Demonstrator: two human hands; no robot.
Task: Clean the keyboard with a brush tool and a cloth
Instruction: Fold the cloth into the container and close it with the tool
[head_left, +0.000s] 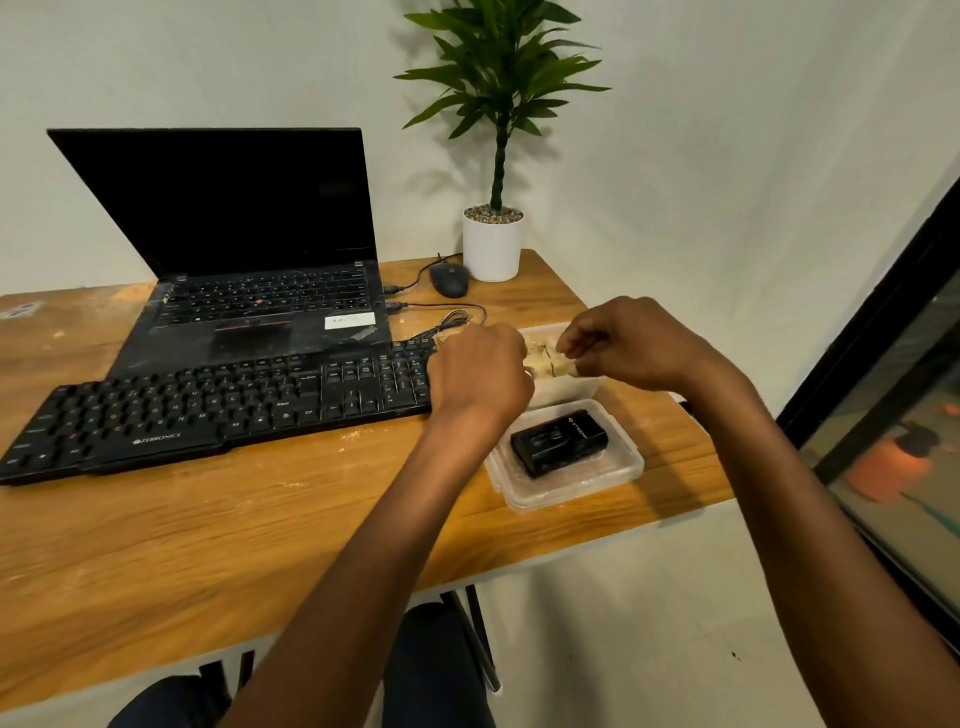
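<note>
1. At the right end of the wooden table, just beside the keyboard, both hands are over a clear plastic box. Inside it lies something pale and crumpled, most likely the cloth.
2. The right hand has its fingers curled close together and seems to pinch an edge of the cloth. The left hand shows only its back, so I cannot tell whether its hidden fingers hold anything.
3. The step in hand, I judge, is taking the cloth out of the box. To do it well, one hand should steady the light box at its rim while the other lifts the cloth straight up. This way the box does not slide into the keyboard.
4. The cloth looks soft and wrinkled. It will probably hang and fold when lifted, so it is better to take a good piece of it.
5. The box is thin and translucent, with rounded corners. In front of it a shallow tray of the same plastic carries a hard, black, rectangular case. I cannot tell if this case contains the brush tool.
6. The keyboard is long and black with matte keys, and the table around it shows pale dust.
</note>
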